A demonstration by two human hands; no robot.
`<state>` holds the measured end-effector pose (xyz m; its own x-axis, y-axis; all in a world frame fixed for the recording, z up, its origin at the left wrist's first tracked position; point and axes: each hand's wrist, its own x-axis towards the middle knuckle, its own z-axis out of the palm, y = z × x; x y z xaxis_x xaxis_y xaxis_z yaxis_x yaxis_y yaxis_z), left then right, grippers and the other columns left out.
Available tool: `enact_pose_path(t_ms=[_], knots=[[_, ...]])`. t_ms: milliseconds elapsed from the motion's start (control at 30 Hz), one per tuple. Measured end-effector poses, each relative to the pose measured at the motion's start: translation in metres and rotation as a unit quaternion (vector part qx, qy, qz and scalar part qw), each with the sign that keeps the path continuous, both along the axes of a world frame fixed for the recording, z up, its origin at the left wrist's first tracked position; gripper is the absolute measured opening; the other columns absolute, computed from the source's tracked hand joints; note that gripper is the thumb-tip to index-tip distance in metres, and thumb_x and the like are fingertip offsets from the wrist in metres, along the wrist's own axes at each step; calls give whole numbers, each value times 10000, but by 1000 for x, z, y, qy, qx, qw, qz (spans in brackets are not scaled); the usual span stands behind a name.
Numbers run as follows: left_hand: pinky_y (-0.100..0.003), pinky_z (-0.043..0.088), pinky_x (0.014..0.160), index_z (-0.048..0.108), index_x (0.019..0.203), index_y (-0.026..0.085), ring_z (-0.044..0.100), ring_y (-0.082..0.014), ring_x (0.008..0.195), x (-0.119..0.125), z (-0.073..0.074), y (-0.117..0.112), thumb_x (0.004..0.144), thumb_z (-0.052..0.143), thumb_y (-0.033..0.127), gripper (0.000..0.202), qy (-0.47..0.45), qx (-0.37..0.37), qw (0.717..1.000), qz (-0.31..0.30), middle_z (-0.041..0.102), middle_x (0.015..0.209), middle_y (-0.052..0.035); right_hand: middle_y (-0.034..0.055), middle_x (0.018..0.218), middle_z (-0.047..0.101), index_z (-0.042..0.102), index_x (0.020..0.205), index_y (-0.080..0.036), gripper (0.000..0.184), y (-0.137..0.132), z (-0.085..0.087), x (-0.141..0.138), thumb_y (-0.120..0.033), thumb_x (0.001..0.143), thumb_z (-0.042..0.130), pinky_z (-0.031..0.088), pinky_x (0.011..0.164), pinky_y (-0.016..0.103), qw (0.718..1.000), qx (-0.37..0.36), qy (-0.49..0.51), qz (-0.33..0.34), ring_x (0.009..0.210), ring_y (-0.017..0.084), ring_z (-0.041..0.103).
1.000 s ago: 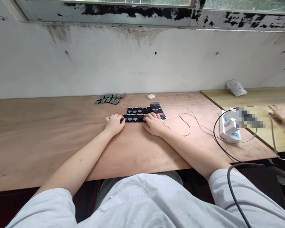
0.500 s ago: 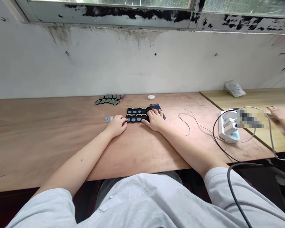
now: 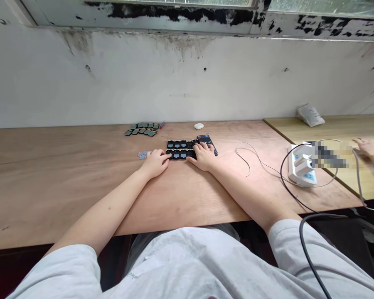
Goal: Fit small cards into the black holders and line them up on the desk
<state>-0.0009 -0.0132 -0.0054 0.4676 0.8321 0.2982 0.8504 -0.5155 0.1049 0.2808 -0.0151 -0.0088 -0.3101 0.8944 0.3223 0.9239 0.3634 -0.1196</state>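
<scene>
Two rows of black frames (image 3: 177,144) with blue-grey inserts lie on the wooden table in front of me. My left hand (image 3: 156,162) is at the left end of the near row, its fingers bent close together and a fingertip touching the leftmost frame. Whatever sits under that fingertip is hidden. My right hand (image 3: 203,157) lies over the right end of the rows, fingers spread and thumb on the near edge. Small blue-grey pieces (image 3: 141,155) lie just left of my left hand. Beyond my right fingers a phone (image 3: 205,139) shows a lit screen.
Several dark square modules (image 3: 142,130) lie at the back left beside a slim purple-red tool (image 3: 162,124). A white case (image 3: 198,126) is near the wall. On the right are a power strip (image 3: 302,176), cables, a white packet (image 3: 311,115) and another person's hand (image 3: 366,147).
My left hand has shifted slightly right and up, its fingertip now further over the leftmost frame of the near row. My right hand stays in place over the rows.
</scene>
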Motion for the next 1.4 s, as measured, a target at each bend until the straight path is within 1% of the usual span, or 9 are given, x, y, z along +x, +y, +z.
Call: enact_pose_path(t_ms=[167, 300, 667, 767, 867, 933, 1033, 1200, 1400], knots=[[-512, 435, 995, 742, 1314, 254, 585, -340, 1168, 0, -1, 1, 998, 481, 341, 419, -11, -8, 1000, -1, 659, 1189, -139, 192, 1476, 614, 591, 1323, -186, 610, -2, 1, -1, -693, 1040, 402, 256, 1183, 642, 1000, 0, -4, -1, 1475, 401, 390], [-525, 449, 1001, 709, 1342, 217, 582, -350, 1186, 0, 0, 1, 994, 475, 360, 444, -17, -13, 1000, 2, 666, 1228, -147, 201, 1424, 644, 590, 1317, -184, 602, -5, 3, 0, -687, 1042, 408, 249, 1184, 630, 1000, -3, -9, -2, 1462, 402, 399], [-490, 409, 1056, 660, 1366, 212, 607, -328, 1234, -4, 1, 2, 982, 485, 392, 459, -57, -29, 998, -20, 719, 1285, -133, 197, 1409, 647, 586, 1359, -186, 596, -8, 3, 3, -668, 1043, 431, 261, 1181, 614, 1000, 3, -5, 7, 1446, 393, 417], [-503, 357, 1104, 702, 1284, 210, 615, -323, 1226, -18, 3, 10, 1000, 467, 390, 410, -81, 12, 996, 29, 740, 1249, -127, 200, 1421, 639, 587, 1361, -186, 601, -8, 4, 2, -671, 1044, 426, 263, 1178, 608, 1000, 5, -2, 9, 1442, 396, 418], [-522, 348, 1102, 735, 1171, 200, 610, -338, 1212, -43, 4, 23, 997, 447, 360, 373, -98, 56, 984, 135, 740, 1214, -137, 201, 1407, 645, 594, 1349, -184, 602, -8, 4, 2, -674, 1041, 429, 266, 1172, 609, 1000, 3, -5, 10, 1441, 402, 415], [-537, 376, 1072, 752, 1093, 204, 605, -355, 1196, -62, 4, 31, 967, 470, 341, 337, -82, 42, 979, 184, 739, 1191, -142, 199, 1375, 660, 602, 1332, -183, 596, -8, 4, 2, -673, 1041, 428, 275, 1160, 606, 1000, 8, -7, 11, 1409, 398, 446], [-545, 439, 1009, 769, 1042, 212, 596, -384, 1194, -83, 3, 40, 921, 522, 332, 300, -76, 1, 971, 229, 728, 1202, -153, 191, 1297, 696, 620, 1294, -182, 571, -12, 4, 1, -660, 1044, 433, 284, 1147, 589, 1000, 27, -7, 9, 1330, 386, 509], [-584, 457, 995, 785, 1030, 230, 577, -411, 1234, -87, 3, 43, 914, 525, 351, 309, -91, -31, 961, 261, 703, 1231, -160, 179, 1157, 752, 681, 1180, -182, 508, -21, 7, -2, -607, 1062, 429, 249, 1165, 562, 998, 54, -16, -14, 1203, 373, 580], [-614, 421, 1026, 781, 1022, 244, 562, -415, 1240, -79, 0, 41, 920, 543, 419, 313, -98, -34, 963, 250, 694, 1229, -155, 151, 1048, 793, 732, 1070, -194, 532, -33, 14, -4, -552, 1101, 340, 207, 1183, 564, 997, 66, -21, -17, 1094, 354, 627]])
